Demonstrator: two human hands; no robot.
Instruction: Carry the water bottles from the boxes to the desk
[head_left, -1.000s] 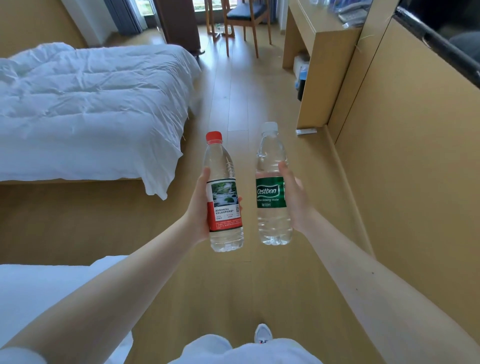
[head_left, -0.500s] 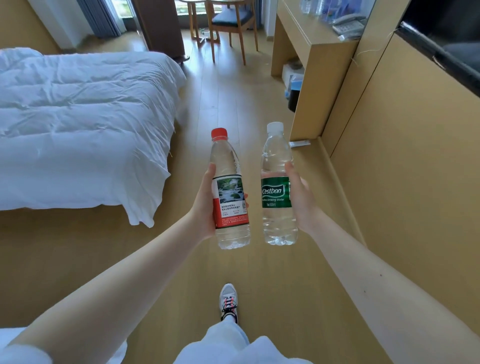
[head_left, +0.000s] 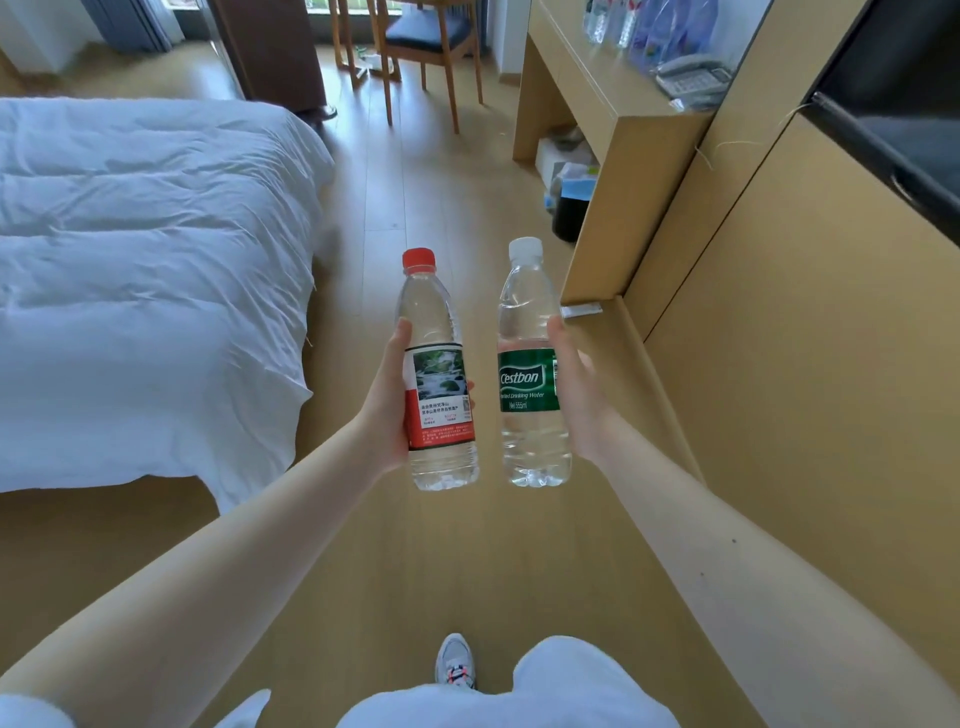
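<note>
My left hand (head_left: 384, 405) grips a clear water bottle with a red cap and a red-and-white label (head_left: 439, 384), held upright in front of me. Beside it, my right hand (head_left: 579, 400) grips a second upright bottle with a white cap and a green label (head_left: 530, 374). The two bottles are a little apart, over the wooden floor. The wooden desk (head_left: 613, 98) stands ahead on the right, with several bottles (head_left: 623, 21) at its far end by the wall.
A bed with white bedding (head_left: 145, 270) fills the left side. A wooden chair (head_left: 431, 47) stands at the far end of the aisle. A bin and boxes (head_left: 571, 192) sit under the desk, and a phone (head_left: 691, 78) lies on it. A wood panel wall runs along the right.
I have walked forward along the aisle; the desk and bed are closer and larger. Both hands keep the same hold on the bottles.
</note>
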